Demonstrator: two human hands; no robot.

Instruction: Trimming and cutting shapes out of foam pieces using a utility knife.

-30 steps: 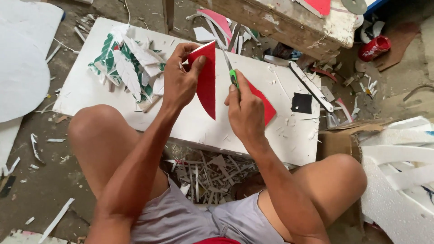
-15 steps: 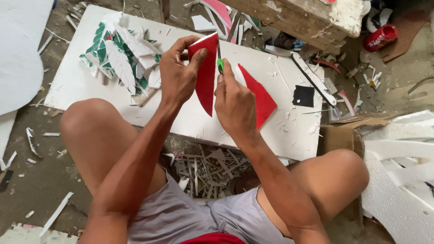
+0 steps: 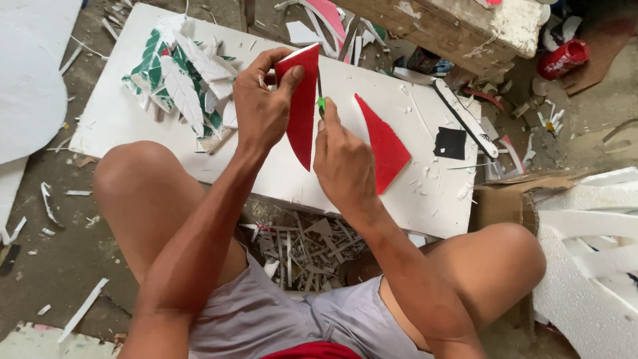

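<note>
Board of white foam, flat on the floor between bare knees, serving as landmark for all else. Above its middle, left hand pinching an upright red curved piece, thumb on the near face, fingers curled behind, the pointed tip hanging down toward the board. Just right of that piece, right hand closed tight round a small knife with a green handle, blade against the red edge; how deep the blade sits, impossible to tell. On the board's right half, lying flat, a second red triangular offcut, apart from the held piece. On the board's far left corner, a heap of green-and-white leaf shapes, overlapping. Near the board's right edge, a small black square, and beside it a long dark strip with a white speckled face, laid at a slant. Beyond the board's far right corner, a rough wooden bench; past that, a red round can on its side, label too small to make out. Under the board's near edge, between the legs, a litter of white foam scraps. Right of the board, a brown cardboard box flap and thick white foam slabs.
</note>
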